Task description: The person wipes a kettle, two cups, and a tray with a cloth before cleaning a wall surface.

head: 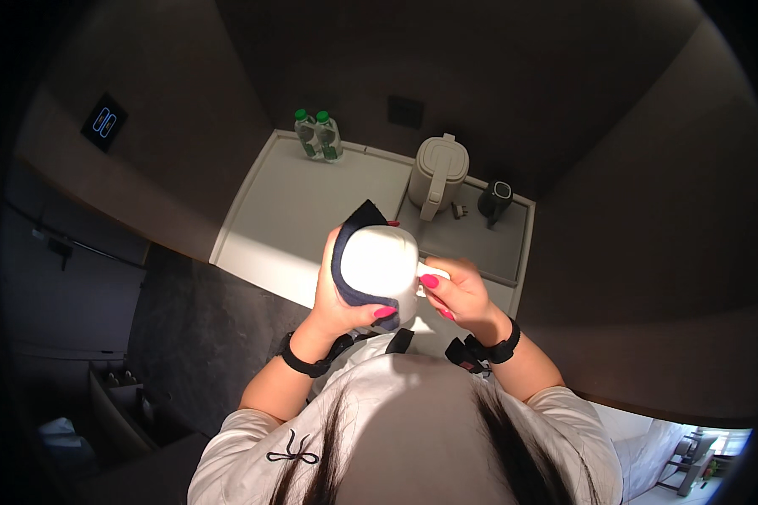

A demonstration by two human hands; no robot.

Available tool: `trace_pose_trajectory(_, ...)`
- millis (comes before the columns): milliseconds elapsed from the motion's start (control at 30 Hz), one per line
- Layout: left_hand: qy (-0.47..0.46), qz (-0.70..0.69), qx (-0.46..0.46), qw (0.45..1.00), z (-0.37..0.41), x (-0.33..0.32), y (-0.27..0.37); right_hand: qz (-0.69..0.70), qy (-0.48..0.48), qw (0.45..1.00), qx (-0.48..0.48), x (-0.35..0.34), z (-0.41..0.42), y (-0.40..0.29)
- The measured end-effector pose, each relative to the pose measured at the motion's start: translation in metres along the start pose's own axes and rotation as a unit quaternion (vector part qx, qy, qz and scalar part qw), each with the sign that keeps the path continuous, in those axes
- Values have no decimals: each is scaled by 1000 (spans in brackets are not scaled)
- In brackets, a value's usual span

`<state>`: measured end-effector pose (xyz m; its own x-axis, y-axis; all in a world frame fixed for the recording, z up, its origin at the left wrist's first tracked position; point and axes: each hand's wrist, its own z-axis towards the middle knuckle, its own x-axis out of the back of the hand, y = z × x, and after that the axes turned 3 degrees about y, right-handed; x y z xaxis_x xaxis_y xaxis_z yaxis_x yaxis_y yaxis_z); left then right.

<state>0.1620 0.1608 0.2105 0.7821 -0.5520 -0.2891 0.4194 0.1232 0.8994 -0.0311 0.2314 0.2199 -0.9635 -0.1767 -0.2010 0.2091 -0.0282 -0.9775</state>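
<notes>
Between my hands, above the counter's front part, is a white handled vessel (382, 262), its top washed out by bright light, so I cannot tell whether it is a mug or a jug. My left hand (336, 297) presses a dark blue cloth (347, 252) around its left side, with the thumb over the cloth's lower end. On the other side, my right hand (458, 287) grips the handle (433, 273) between thumb and fingers. The left fingers are mostly hidden behind the cloth and vessel.
On the white counter (328, 196) stand two green-capped plastic bottles (319, 136) at the back left. A beige electric kettle (439, 173), a power plug (460, 211) and a black handled cup-like item (495, 199) are on a grey tray (474, 243) at right. Dark panels enclose the counter.
</notes>
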Motion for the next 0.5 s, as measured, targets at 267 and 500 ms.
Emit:
trace_pose_trajectory(267,198,45,-108,973,-14,-17,-18,-185,71,972,126,-27,10,-11)
trace_pose_trajectory(500,269,77,-171,945,-22,-10,-30,-357,30,852,382,-41,28,-5)
